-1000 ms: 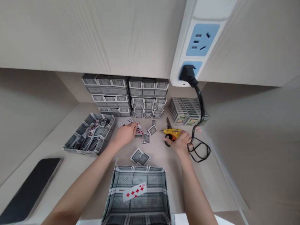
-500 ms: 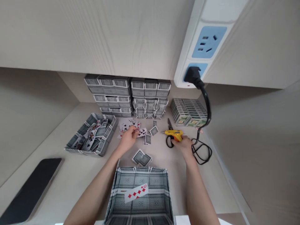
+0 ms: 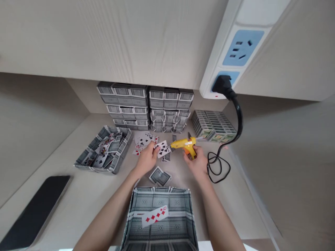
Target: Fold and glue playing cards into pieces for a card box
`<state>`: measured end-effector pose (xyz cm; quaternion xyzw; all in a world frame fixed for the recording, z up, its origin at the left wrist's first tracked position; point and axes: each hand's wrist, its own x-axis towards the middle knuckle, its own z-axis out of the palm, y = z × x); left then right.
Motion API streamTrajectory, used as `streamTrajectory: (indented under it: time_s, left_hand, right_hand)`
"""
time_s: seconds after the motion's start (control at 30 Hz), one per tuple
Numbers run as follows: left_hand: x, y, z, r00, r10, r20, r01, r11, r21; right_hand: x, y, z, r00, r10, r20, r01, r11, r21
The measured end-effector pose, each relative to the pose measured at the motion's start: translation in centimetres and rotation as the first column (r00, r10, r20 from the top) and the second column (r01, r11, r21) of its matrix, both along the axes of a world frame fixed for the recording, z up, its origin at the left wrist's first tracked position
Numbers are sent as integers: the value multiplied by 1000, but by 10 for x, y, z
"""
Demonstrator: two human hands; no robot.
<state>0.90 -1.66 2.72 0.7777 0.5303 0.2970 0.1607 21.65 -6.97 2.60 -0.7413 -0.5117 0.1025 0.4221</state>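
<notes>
My left hand [image 3: 148, 158] pinches a playing card [image 3: 162, 149] with black clubs facing up. In my right hand [image 3: 196, 163] is a yellow glue gun [image 3: 184, 143], its nozzle pointing left and reaching the card's right edge; whether it touches cannot be seen. Under and beside the card lie loose cards, some face up [image 3: 143, 138] behind my left hand. Two face-down cards [image 3: 160, 176] overlap just in front. Closest to me stands an open box made of cards [image 3: 180, 198], with a red diamond card [image 3: 155, 217] inside it.
At left is a card-built tray [image 3: 121, 153] full of loose cards, with a black phone [image 3: 34, 211] nearer. Stacked card boxes [image 3: 128, 101] and card packs [image 3: 213, 125] stand at the back. A black cord [image 3: 239, 118] hangs from the power strip [image 3: 227, 69] and coils at right.
My right hand has lifted the glue gun off the table beside the scissors and brought it left to the card. My left hand has shifted slightly right and turned its card.
</notes>
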Motion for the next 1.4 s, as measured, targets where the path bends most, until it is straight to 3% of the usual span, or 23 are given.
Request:
streamTrajectory:
  time_s: [0.27,1.0,1.4]
  left_hand:
    - [2,-4,1,999,-37,-26,36,999,-33]
    - [1,-6,0,1000,-15,12,15,1000,-3]
    - [1,-7,0,996,3,91,-2,1000,-9]
  right_hand:
    - [-9,-4,6,993,-5,118,15,996,-86]
    - [-2,-5,-3,990,-40,137,42,999,-11]
    - [-2,-5,1,987,-90,131,92,996,-10]
